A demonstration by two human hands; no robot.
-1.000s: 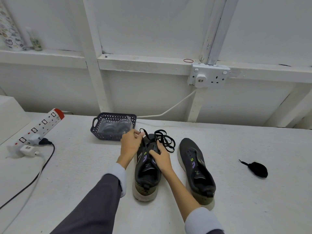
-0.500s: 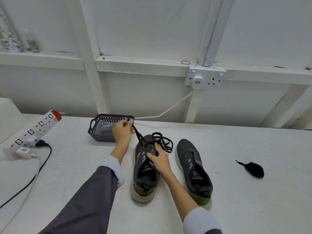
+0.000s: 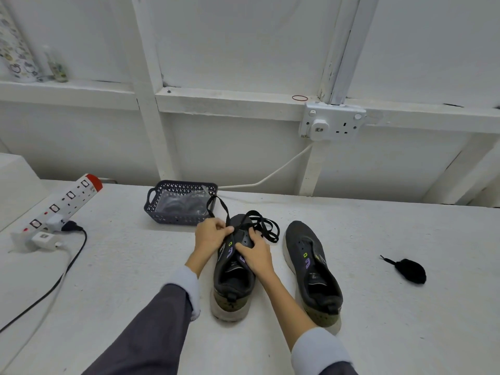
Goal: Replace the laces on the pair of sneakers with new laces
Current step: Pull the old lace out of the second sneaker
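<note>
My left hand (image 3: 209,234) is curled up tight. Its thumb and fingers pinch a flat black lace (image 3: 226,212) at the front of the shoe (image 3: 232,288). My right hand (image 3: 254,255) lies on top of the same shoe. Its bent fingers hold the soft cloth by the little round lace holes. I cannot tell if they pinch the lace too. The shoe is dark grey cloth with a thick pale sole and a green speckled heel. The lace goes up in a loop past my left hand, and the rest lies in loose loops just past my fingers. The other shoe (image 3: 313,269) looks the same. It sits just to the right of my right arm, with bare holes. Both shoes have small green and purple marks on the side, and a white mark inside that is too small to read. Both stand on a rough white table (image 3: 121,266). Right behind my left hand is a dark plastic basket (image 3: 173,216) full of tiny holes, with a shiny clear bag (image 3: 181,203) inside. Far to the right of my right hand lies a small black bundle (image 3: 410,270) with a thin tail. Far to the left of my left hand is a long white power strip (image 3: 59,207) with a red end.
</note>
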